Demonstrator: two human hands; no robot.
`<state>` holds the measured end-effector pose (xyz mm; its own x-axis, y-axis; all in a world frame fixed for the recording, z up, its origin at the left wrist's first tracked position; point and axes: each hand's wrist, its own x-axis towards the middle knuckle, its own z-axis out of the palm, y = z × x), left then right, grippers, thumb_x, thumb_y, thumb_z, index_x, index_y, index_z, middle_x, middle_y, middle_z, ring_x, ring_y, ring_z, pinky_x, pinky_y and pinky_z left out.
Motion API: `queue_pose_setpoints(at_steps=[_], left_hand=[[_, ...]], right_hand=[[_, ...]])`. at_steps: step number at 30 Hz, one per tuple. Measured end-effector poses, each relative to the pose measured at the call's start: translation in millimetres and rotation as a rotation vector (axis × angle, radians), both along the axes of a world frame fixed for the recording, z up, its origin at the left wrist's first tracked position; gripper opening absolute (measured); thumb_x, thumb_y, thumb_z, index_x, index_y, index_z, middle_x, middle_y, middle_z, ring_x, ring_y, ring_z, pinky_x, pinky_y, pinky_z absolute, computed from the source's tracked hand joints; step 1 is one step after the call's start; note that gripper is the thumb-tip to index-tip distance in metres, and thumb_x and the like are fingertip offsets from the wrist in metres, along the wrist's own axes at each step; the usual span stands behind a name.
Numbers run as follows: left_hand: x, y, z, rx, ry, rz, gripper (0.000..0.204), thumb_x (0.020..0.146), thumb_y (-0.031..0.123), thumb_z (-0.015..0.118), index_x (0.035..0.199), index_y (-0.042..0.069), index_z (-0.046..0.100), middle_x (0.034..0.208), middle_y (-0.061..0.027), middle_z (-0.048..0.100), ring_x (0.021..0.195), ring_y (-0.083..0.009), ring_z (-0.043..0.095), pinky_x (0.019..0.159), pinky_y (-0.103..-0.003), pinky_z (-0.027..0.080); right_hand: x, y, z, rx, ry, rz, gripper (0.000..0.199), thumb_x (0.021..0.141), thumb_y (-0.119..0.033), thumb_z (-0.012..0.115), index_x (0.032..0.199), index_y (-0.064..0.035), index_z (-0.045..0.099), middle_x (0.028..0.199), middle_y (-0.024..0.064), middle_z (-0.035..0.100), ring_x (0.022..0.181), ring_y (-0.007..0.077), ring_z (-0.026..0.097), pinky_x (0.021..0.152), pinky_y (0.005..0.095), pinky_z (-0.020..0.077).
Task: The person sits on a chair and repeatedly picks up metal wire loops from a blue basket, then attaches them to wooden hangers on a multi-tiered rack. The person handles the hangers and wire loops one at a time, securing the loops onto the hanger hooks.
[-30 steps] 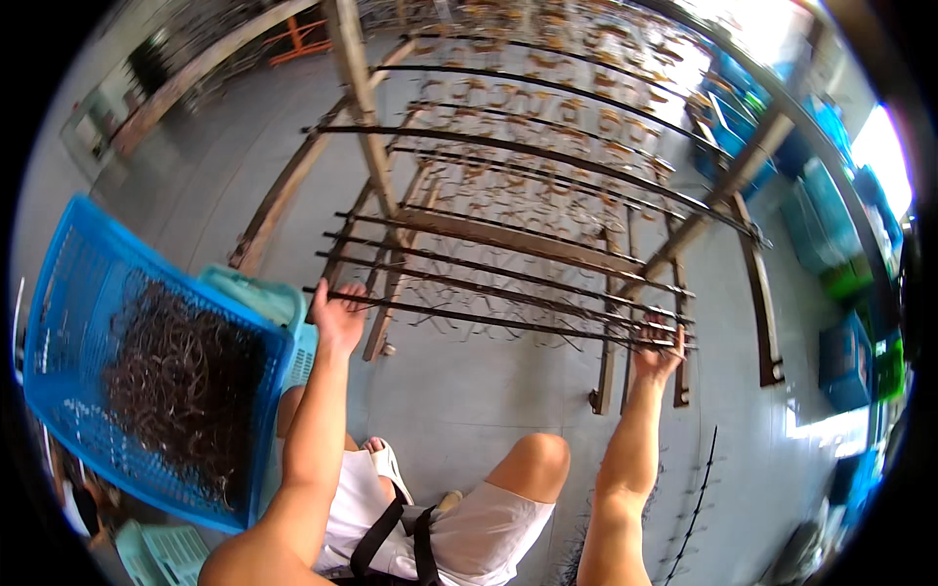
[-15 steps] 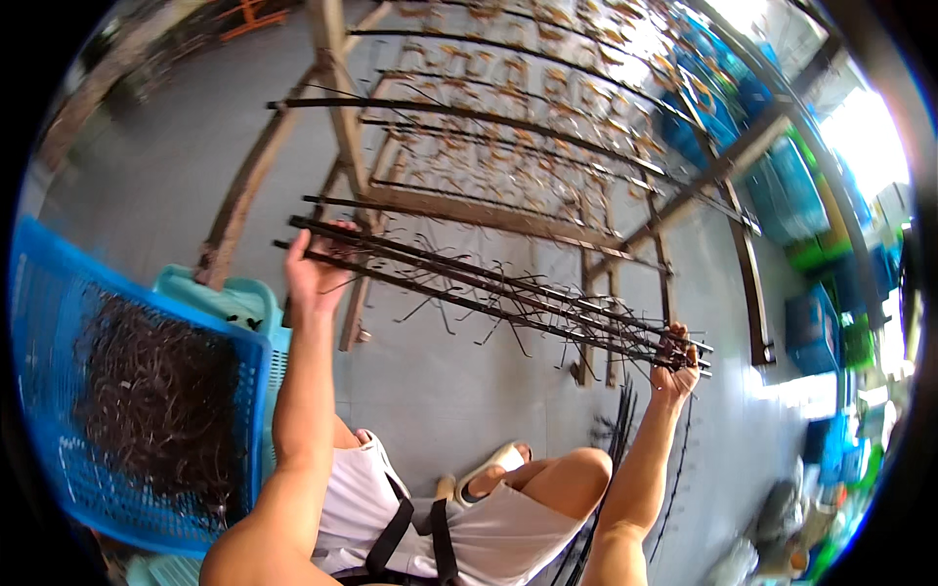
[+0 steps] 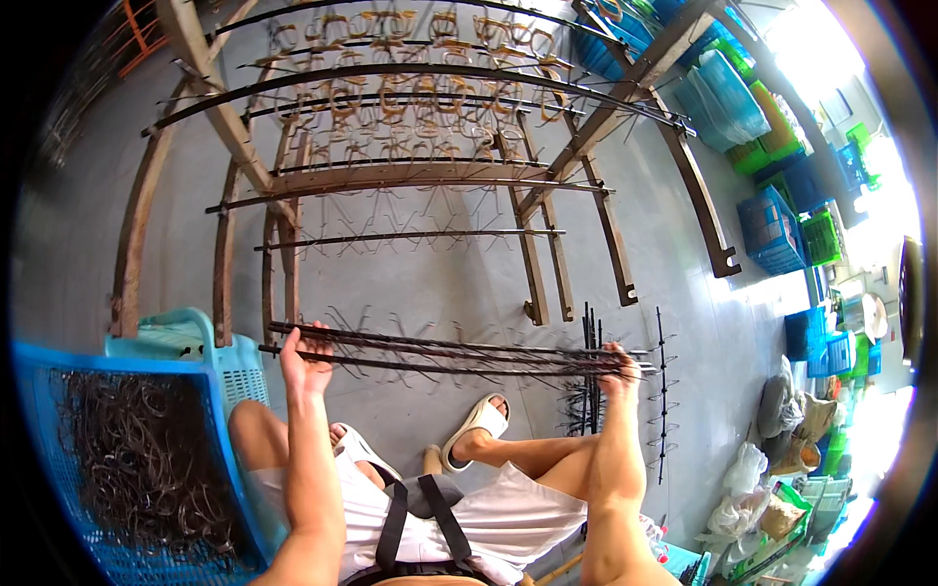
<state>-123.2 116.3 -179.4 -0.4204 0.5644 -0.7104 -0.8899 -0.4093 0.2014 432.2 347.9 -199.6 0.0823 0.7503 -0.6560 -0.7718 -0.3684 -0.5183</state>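
Observation:
Between my hands stretches a bundle of several dark rods (image 3: 459, 369) bristling with thin wire hooks, held nearly level above the floor in front of my knees. Its left end lies in my left hand (image 3: 307, 363), whose fingers are closed round the rods. At the other end my right hand (image 3: 619, 373) grips the same bundle, with the rod tips poking out past it. Below and beside my right hand, more dark hooked rods (image 3: 592, 415) stand or lean near the floor, and a single hooked rod (image 3: 662, 391) lies to their right.
Ahead stands a wooden rack (image 3: 410, 179) carrying rods hung with amber-coloured curved pieces. At my left a blue basket (image 3: 220, 410) holds a tangle of dark thin pieces, with a pale teal basket (image 3: 239, 371) behind it. Blue crates (image 3: 772, 234) and plastic bags (image 3: 747, 469) line the right side.
Both hands have brought the bundle of rods down and nearer to my body, away from the rack, and it now lies closer to level. The view has shifted too.

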Motion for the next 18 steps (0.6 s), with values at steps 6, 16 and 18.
queue_pose_setpoints(at_steps=[6, 16, 18], left_hand=[[-90.6, 37.4, -89.0, -0.089, 0.162, 0.007, 0.032, 0.095, 0.030, 0.039, 0.094, 0.002, 0.054, 0.090, -0.0114, 0.063, 0.086, -0.0240, 0.061, 0.079, -0.037, 0.051], [-155.9, 84.8, -157.6, 0.034, 0.387, -0.032, 0.026, 0.092, 0.027, 0.052, 0.099, 0.003, 0.059, 0.095, -0.0071, 0.066, 0.092, -0.0172, 0.062, 0.085, -0.029, 0.049], [-156.4, 78.4, -165.7, -0.052, 0.392, -0.066, 0.032, 0.090, 0.032, 0.055, 0.097, 0.001, 0.059, 0.092, -0.0074, 0.065, 0.086, -0.0171, 0.062, 0.083, -0.027, 0.049]], right_hand=[[-114.6, 61.9, -79.3, -0.017, 0.002, 0.030, 0.016, 0.086, -0.009, 0.047, 0.092, -0.0033, 0.061, 0.097, 0.0096, 0.065, 0.098, 0.0259, 0.058, 0.088, 0.0412, 0.0437], [-186.5, 168.6, -143.5, 0.085, 0.361, 0.237, 0.019, 0.091, -0.017, 0.052, 0.101, -0.0021, 0.060, 0.093, 0.0094, 0.065, 0.081, 0.0232, 0.062, 0.079, 0.0365, 0.0518], [-192.5, 176.8, -149.3, 0.163, 0.098, 0.344, 0.026, 0.092, -0.024, 0.051, 0.103, -0.0027, 0.059, 0.100, 0.0080, 0.064, 0.085, 0.0208, 0.062, 0.080, 0.0344, 0.0505]])
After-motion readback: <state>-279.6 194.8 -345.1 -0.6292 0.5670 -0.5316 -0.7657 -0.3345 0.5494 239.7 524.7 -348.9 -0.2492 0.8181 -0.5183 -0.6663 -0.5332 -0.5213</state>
